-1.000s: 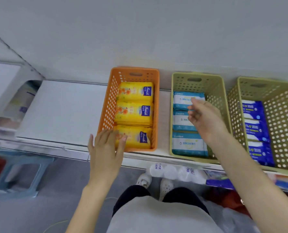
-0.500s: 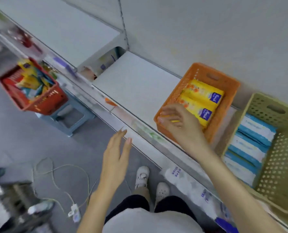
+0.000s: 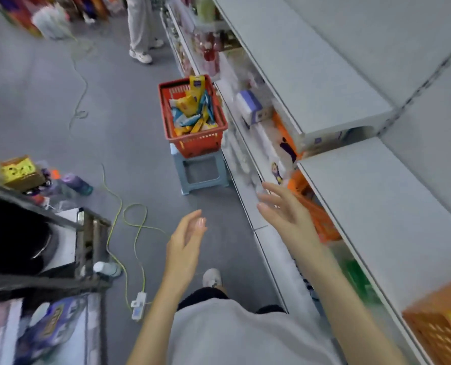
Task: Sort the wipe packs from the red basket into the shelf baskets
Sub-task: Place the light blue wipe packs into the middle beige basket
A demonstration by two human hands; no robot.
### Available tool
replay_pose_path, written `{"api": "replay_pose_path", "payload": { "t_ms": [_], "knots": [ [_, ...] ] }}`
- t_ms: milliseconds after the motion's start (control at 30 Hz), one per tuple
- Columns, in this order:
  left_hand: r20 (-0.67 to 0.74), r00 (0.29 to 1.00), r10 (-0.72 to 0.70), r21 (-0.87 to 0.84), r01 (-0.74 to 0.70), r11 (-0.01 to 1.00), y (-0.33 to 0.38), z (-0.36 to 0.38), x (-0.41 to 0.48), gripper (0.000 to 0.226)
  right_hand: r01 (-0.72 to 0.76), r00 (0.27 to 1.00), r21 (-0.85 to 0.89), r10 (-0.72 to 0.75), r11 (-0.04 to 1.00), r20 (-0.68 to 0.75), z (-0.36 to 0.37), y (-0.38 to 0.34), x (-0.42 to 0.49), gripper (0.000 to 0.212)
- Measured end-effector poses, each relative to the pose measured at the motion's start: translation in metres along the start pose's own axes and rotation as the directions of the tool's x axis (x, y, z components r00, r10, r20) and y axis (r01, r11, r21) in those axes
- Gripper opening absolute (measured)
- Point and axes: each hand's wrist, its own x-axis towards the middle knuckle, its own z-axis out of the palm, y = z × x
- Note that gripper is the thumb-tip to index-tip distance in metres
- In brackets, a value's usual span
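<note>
The red basket [image 3: 196, 144] stands on a small blue stool [image 3: 202, 173] in the aisle ahead, beside the shelving. Several yellow and blue wipe packs [image 3: 191, 111] lie jumbled inside it. My left hand [image 3: 186, 241] hangs in the air above the grey floor, fingers relaxed and holding nothing. My right hand [image 3: 288, 212] is stretched forward beside the shelf edge, fingers spread, also holding nothing. Both hands are well short of the red basket. The orange shelf basket [image 3: 440, 330] with yellow packs shows only as a corner at the lower right.
White shelves [image 3: 377, 206] run along the right with goods on lower levels. A yellow-green cable [image 3: 137, 233] and a power strip [image 3: 138, 305] lie on the floor. A dark rack [image 3: 61, 246] with goods stands at left. Another person's legs [image 3: 140, 27] are far ahead.
My view has swung left from the shelf baskets down the aisle to the red basket. My right hand has left the orange basket and both hands now reach forward, holding nothing.
</note>
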Motion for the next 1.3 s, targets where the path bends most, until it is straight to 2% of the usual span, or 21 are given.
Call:
{"api": "replay_pose_path", "payload": {
  "t_ms": [167,300,433,533,633,767,833,967,1100,1167,1300],
  "knots": [
    [-0.077,0.995,-0.066,-0.055,0.062,0.997,-0.002,-0.059,0.071,0.017,-0.056,0.997,0.019,0.055,0.998,0.051,0.063,-0.01,0.076,0.045],
    [-0.103,0.991,-0.088,-0.044,0.084,0.996,0.004,-0.093,0.119,0.046,-0.086,0.996,0.033,0.085,0.996,0.021,0.095,-0.021,0.138,0.045],
    [-0.156,0.976,-0.154,-0.066,0.146,0.987,0.003,-0.111,0.172,0.045,-0.144,0.988,-0.021,0.145,0.989,0.046,0.117,-0.021,0.201,0.045],
    [-0.191,0.953,-0.234,-0.072,0.224,0.972,0.0,-0.11,0.219,0.038,-0.191,0.978,-0.05,0.194,0.98,0.071,0.127,-0.017,0.26,0.047],
    [-0.213,0.939,-0.271,-0.046,0.267,0.962,-0.003,-0.101,0.276,0.044,-0.212,0.973,-0.095,0.219,0.973,0.076,0.136,-0.006,0.331,0.047],
    [-0.232,0.917,-0.323,-0.059,0.318,0.946,-0.001,-0.086,0.362,0.025,-0.28,0.949,-0.128,0.295,0.951,0.112,0.149,0.001,0.438,0.049],
    [-0.261,0.902,-0.344,-0.066,0.339,0.938,0.006,-0.083,0.409,0.024,-0.302,0.941,-0.14,0.319,0.943,0.116,0.156,0.001,0.492,0.05],
    [-0.336,0.886,-0.32,-0.045,0.324,0.945,0.005,-0.082,0.521,0.036,-0.295,0.945,-0.163,0.313,0.942,0.099,0.17,0.013,0.604,0.044],
    [-0.39,0.884,-0.26,0.032,0.295,0.955,-0.007,-0.08,0.623,0.037,-0.317,0.941,-0.213,0.334,0.924,0.05,0.185,0.044,0.694,0.055],
    [-0.37,0.892,-0.26,0.044,0.296,0.954,-0.02,-0.072,0.666,0.041,-0.324,0.941,-0.256,0.338,0.911,0.012,0.192,0.069,0.727,0.062],
    [-0.293,0.919,-0.263,0.106,0.305,0.947,-0.057,-0.049,0.724,0.069,-0.314,0.947,-0.34,0.317,0.886,-0.047,0.203,0.121,0.766,0.07]
  ]
}}
